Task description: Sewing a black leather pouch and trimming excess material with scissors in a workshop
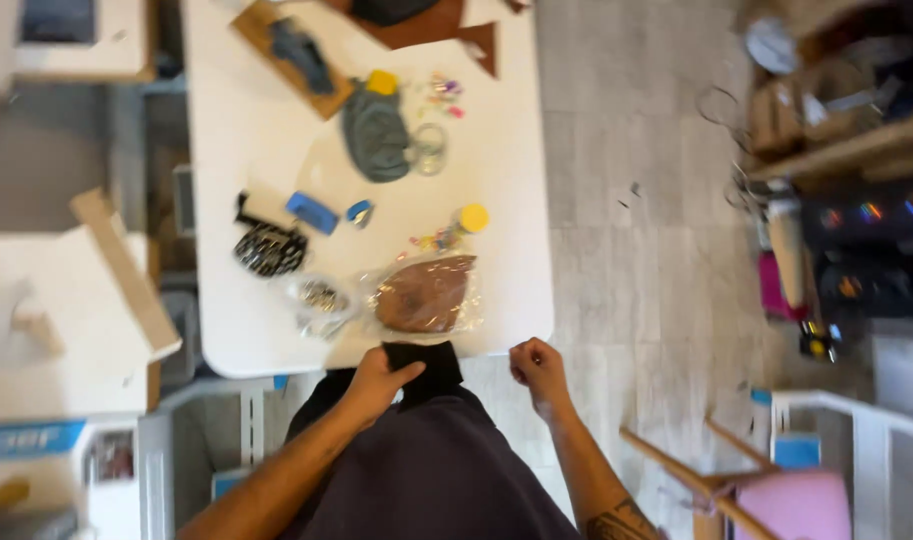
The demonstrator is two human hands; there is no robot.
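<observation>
We look down from above at a white table [276, 150], where our left hand [376, 380] pinches a black cloth [424, 368] at the table's near edge, fingers closed on its upper corner. The cloth hangs over the edge and falls toward our dark apron below. Our right hand [538, 370] sits just to the right of the cloth, curled into a loose fist and apart from it; we cannot tell if it holds anything. Just beyond the cloth lies a brown piece in a clear bag [426, 293], with a second clear bag [321, 298] of small bits to its left. Further left rests a black patterned pouch [269, 248], and near it a blue block [311, 212]. A grey cloth [374, 135] lies toward the far end, beside a wooden board [276, 65]. A yellow cap [473, 217] sits above the brown piece. To the right, a pink chair [791, 505] stands on the tiled floor [626, 250].
</observation>
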